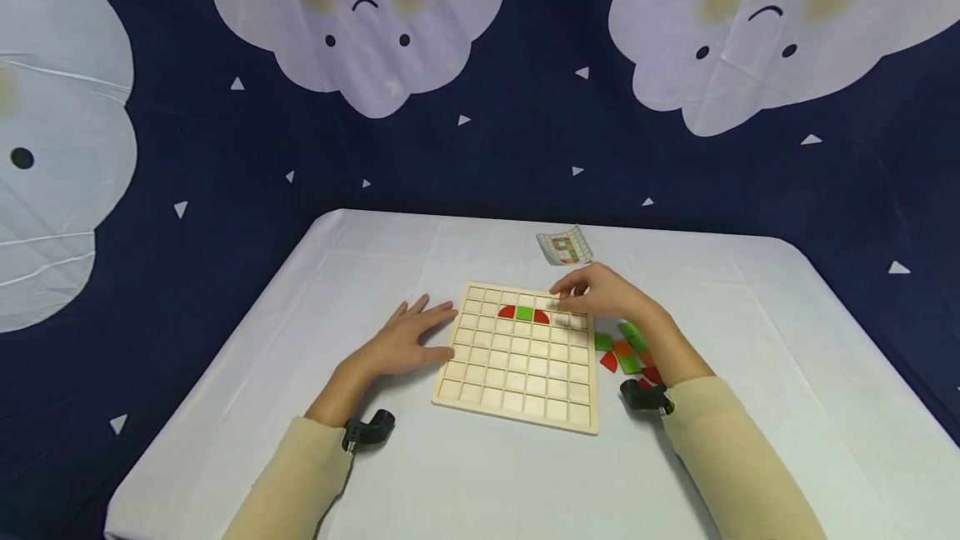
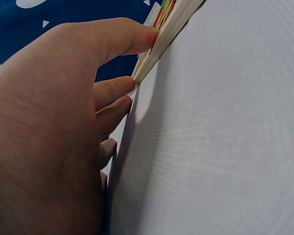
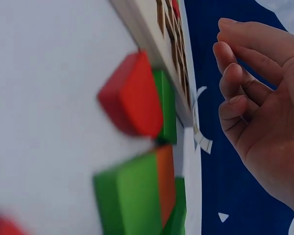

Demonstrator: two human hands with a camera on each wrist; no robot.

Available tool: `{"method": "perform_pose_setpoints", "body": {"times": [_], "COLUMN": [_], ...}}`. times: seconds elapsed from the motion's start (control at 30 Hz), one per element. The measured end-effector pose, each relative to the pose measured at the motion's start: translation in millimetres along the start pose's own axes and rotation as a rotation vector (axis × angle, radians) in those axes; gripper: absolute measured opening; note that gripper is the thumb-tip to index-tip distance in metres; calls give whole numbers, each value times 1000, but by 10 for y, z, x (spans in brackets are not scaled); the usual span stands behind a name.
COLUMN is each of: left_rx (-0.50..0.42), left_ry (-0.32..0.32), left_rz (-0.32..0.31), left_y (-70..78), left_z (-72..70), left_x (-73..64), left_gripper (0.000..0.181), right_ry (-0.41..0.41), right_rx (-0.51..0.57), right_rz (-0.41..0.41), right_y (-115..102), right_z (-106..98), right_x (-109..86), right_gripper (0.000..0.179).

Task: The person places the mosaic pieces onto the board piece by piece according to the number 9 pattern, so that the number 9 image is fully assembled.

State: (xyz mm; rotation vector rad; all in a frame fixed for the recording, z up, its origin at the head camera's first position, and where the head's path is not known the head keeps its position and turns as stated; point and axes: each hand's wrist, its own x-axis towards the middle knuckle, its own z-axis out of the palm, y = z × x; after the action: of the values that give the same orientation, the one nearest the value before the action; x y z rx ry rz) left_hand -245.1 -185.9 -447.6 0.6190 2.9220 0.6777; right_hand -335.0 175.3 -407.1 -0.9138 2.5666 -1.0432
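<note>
Red, green and orange blocks [image 1: 624, 348] sit beside the wooden board [image 1: 517, 361], partly behind the right forearm [image 1: 673, 350]; from afar I see the board flat, slightly turned, its red-green-red row [image 1: 524, 314] running crosswise; left hand [image 1: 408, 338] spreads against its left edge; right hand [image 1: 600, 292] hovers above, fingers loosely curled, apparently empty.

1. Right of my left hand [image 1: 405, 340]: a square wooden grid board [image 1: 515, 380], on the white cloth-covered table [image 1: 420, 482].
2. On the board: 1 green square tile [image 1: 524, 313] between 2 red quarter-round tiles [image 1: 507, 312].
3. Right: loose red, green, orange tiles [image 1: 629, 365].
4. Behind: a patterned paper card [image 1: 566, 248].
</note>
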Motion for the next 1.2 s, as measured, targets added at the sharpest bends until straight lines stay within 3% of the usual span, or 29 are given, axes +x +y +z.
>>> {"method": "perform_pose_setpoints", "body": {"times": [0.37,0.57,0.9,1.2], "left_rx": [-12,-9,-25,-29], "left_ry": [-8,12,-2,7], "left_rz": [-21,-13,-7,-2], "left_y": [36,49,44,37], "left_z": [-6,-19,35,13], "left_x": [-6,-19,-68,-28], "left_gripper": [71,71,71,71], "right_ry": [5,16,-118,-106], "right_rx": [-76,-67,24,-2], "right_rz": [50,64,95,92], "right_y": [169,191,294,333], "right_z": [-65,-99,-60,-116], "right_x": [-192,-311,-433,-442], "right_gripper": [26,29,33,33]}}
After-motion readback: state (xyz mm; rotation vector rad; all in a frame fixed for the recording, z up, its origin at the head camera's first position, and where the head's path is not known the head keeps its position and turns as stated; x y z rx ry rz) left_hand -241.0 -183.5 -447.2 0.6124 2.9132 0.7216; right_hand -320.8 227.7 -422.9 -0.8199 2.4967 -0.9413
